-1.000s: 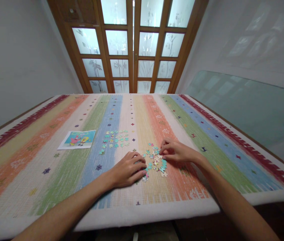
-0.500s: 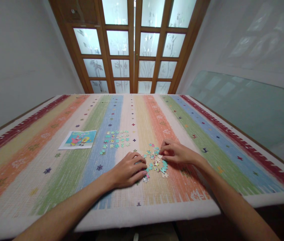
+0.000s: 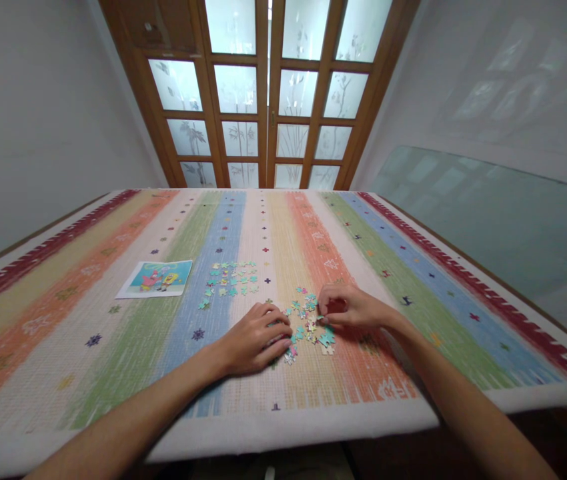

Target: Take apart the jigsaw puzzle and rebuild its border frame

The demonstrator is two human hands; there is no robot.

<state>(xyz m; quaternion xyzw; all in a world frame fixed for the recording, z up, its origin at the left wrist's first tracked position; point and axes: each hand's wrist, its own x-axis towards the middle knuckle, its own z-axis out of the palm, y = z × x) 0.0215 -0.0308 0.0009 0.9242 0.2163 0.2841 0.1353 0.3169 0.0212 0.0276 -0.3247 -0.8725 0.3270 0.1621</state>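
A loose pile of jigsaw puzzle pieces (image 3: pixel 311 327), mostly teal with some pink and yellow, lies on the striped tablecloth between my hands. My left hand (image 3: pixel 258 337) rests palm down at the pile's left edge, its fingers curved and a little apart, with a few pieces partly hidden under them. At the pile's right side, the thumb and forefinger of my right hand (image 3: pixel 346 307) pinch a small puzzle piece (image 3: pixel 320 319), mostly covered by the fingertips. Further back on the left, several pieces lie spread out in rows (image 3: pixel 233 277).
A printed cartoon picture (image 3: pixel 156 279) lies flat to the left of the rows. The striped tablecloth (image 3: pixel 133 373) covers the table, whose front edge is close to me. Behind stand wooden doors (image 3: pixel 267 100) with frosted panes; a pale glass panel (image 3: pixel 478 200) is at the right.
My right hand has shifted slightly, its fingers curling closer into a pinch at the pile's right side. My left hand stays in place.
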